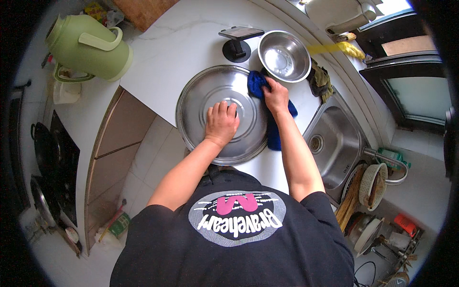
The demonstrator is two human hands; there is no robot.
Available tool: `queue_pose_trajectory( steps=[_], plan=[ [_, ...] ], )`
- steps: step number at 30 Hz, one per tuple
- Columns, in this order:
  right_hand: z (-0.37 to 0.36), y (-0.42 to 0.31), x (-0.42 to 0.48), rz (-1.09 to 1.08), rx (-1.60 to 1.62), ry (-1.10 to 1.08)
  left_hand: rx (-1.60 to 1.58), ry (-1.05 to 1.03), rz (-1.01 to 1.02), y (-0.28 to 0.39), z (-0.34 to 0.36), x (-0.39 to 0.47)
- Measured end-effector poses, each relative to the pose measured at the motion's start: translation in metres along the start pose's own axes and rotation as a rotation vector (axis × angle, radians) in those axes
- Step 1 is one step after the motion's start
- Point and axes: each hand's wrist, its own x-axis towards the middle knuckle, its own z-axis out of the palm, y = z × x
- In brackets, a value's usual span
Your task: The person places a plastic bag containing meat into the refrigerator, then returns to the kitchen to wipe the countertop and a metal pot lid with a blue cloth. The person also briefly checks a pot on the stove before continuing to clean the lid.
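In front of me is a large round stainless steel lid (197,97), its outer face towards me. My left hand (221,122) is wrapped over the dark knob (235,114) at its centre, and the fingers hide most of that knob. At the upper right rim, my right hand (276,94) grips a dark blue cloth (256,85) bunched against the metal. More of the blue cloth hangs below this hand, beside the lid's right edge. What lies under the lid is hidden.
A steel bowl (284,56) and a phone on a stand (236,50) are beyond the lid. To the right are a dark rag (321,80) and a steel sink (331,125) with its faucet (398,181). A green thermos jug (89,46) stands left, above a cooktop (64,154).
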Motion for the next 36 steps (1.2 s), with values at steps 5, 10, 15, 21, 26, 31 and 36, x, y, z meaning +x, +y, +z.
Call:
queue_pose_trajectory(
  steps=[5, 10, 15, 21, 26, 31, 36],
  plan=[
    [-0.024, -0.013, -0.022, 0.067, -0.097, -0.206, 0.019, -0.014, -0.077, 0.0, 0.0, -0.001],
    [-0.033, 0.01, -0.1, 0.163, -0.048, -0.149, -0.018, -0.025, 0.029, -0.002, -0.003, -0.001],
    [-0.034, -0.026, -0.033, 0.124, -0.169, -0.317, -0.151, -0.057, 0.079, -0.007, -0.001, 0.0],
    [-0.002, -0.07, 0.046, -0.135, -0.213, -0.395, -0.177, -0.068, -0.014, -0.009, 0.002, 0.003],
    [-0.018, -0.056, 0.009, 0.018, -0.301, -0.368, -0.162, -0.034, -0.083, -0.008, 0.011, -0.002],
    [-0.038, -0.011, -0.083, 0.112, -0.263, -0.267, -0.083, 0.032, -0.057, -0.001, 0.006, -0.002],
    [-0.043, -0.03, -0.171, 0.197, -0.164, -0.342, -0.003, 0.008, -0.018, -0.006, 0.017, -0.004]
  ],
)
